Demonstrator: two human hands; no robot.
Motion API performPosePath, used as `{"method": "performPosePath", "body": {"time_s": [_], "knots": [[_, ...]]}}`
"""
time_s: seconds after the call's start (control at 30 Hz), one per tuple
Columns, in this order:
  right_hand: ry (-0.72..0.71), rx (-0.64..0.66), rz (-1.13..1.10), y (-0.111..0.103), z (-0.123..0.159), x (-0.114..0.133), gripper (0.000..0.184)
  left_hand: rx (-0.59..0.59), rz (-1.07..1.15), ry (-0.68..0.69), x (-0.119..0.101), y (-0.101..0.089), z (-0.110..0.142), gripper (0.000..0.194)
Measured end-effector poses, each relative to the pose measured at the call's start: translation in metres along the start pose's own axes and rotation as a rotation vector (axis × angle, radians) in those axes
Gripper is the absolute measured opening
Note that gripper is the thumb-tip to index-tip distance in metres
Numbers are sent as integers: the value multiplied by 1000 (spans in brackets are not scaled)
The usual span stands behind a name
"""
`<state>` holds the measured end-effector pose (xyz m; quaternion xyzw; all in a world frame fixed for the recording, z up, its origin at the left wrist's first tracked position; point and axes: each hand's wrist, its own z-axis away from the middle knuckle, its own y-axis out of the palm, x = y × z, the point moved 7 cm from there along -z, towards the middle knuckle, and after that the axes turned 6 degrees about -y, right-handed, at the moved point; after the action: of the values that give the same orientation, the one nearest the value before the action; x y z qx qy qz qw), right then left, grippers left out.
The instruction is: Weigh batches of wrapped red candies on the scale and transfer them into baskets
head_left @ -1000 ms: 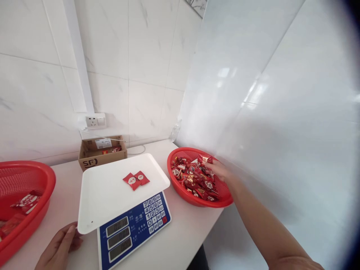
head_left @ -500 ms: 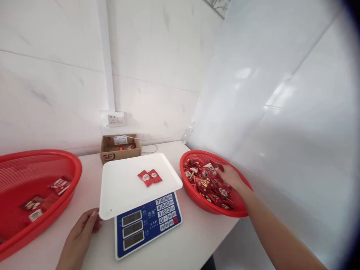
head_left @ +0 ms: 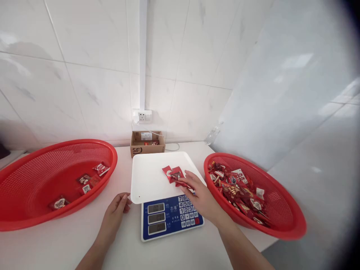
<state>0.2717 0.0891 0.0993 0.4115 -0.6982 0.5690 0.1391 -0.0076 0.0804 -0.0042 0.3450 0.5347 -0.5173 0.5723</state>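
A digital scale (head_left: pixel 173 217) with a white pan (head_left: pixel 152 183) stands on the table in front of me. On the pan lie red candy packets (head_left: pixel 167 172), partly covered by my right hand. My right hand (head_left: pixel 197 191) is over the pan's right part, its fingers closed on a red and dark candy packet (head_left: pixel 177 175). Beside the pan's near left corner, my left hand (head_left: pixel 116 210) rests with curled fingers; what they hold, if anything, is hidden. Close by on the right, a red basket (head_left: pixel 292 210) holds many candy packets (head_left: pixel 239 191).
Another red basket (head_left: pixel 56 150) on the left holds several packets (head_left: pixel 86 180). Behind the scale, an open cardboard box (head_left: pixel 147 149) has a few packets inside. A wall socket (head_left: pixel 142 116) with a cable and a clear plastic item (head_left: pixel 213 135) are at the back.
My right hand has moved left from the right basket to over the pan, bringing a candy packet. The view has turned left. My left hand stays by the pan's corner.
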Motion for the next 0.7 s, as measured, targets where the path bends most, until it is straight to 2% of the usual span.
{"method": "performPosePath", "body": {"time_s": [0.17, 0.37, 0.5, 0.6, 0.7], "knots": [[32, -89, -73, -9, -1, -5, 29, 14, -4, -16, -2, 2, 1, 40], [-58, 25, -25, 12, -5, 9, 29, 8, -9, -12, -2, 2, 1, 41], [-48, 80, 44, 20, -7, 15, 30, 6, -17, -13, -2, 1, 1, 42], [-44, 60, 39, 18, -9, 15, 30, 15, -21, -9, -3, 2, 1, 43], [-64, -13, 59, 14, -13, 13, 30, 26, -30, -9, -2, 3, 1, 43]]}}
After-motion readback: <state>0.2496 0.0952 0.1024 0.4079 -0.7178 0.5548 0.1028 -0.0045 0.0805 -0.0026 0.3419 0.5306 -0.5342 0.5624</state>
